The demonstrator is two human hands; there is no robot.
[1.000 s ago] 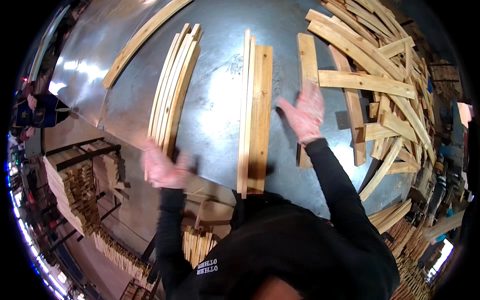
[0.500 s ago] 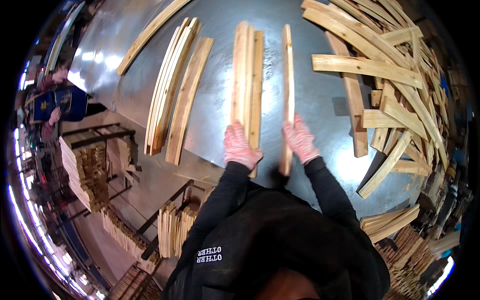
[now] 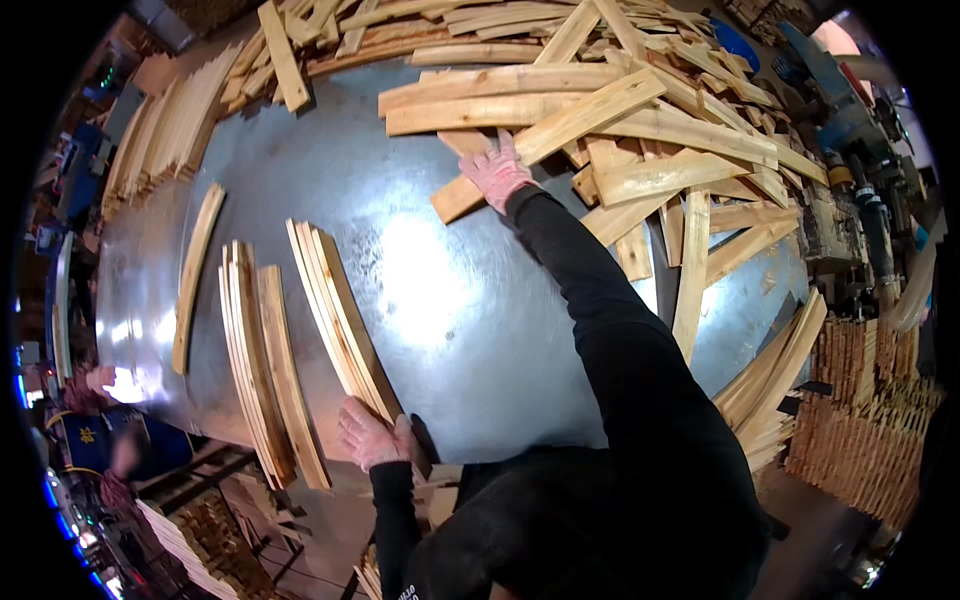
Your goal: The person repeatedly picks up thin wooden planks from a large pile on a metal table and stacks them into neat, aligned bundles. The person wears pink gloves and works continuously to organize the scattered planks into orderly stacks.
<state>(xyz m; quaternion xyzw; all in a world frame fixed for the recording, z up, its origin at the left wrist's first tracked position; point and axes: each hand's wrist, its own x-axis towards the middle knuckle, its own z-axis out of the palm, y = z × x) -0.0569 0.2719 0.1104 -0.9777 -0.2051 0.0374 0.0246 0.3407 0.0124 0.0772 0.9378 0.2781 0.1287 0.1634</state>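
In the head view, part of the wood looks set in order and much of it does not: on the left half of the metal bench (image 3: pixel 480 360), a bundle of boards (image 3: pixel 245 360) lies edge to edge with a single board (image 3: pixel 290 375) just beside it, and a second bundle (image 3: pixel 340 305) lies to their right, while a lone curved board (image 3: pixel 198 275) rests farther left. The far and right sides carry a large jumbled heap (image 3: pixel 690 130), its pieces crossing at all angles, so by my judgement most of what is in sight remains ungrouped. The left hand (image 3: pixel 372 433) is at the near end of the second bundle, low and close to the body, thumb spread away from the fingers; it touches the wood, but I cannot tell whether it grips. The right arm reaches far forward and inward across the bench, elbow nearly straight, and the right hand (image 3: pixel 497 175) lies palm down over a slanting board (image 3: pixel 595 112) at the heap's near left edge, fingers extended and slightly parted; whether they close around its edge is hidden.
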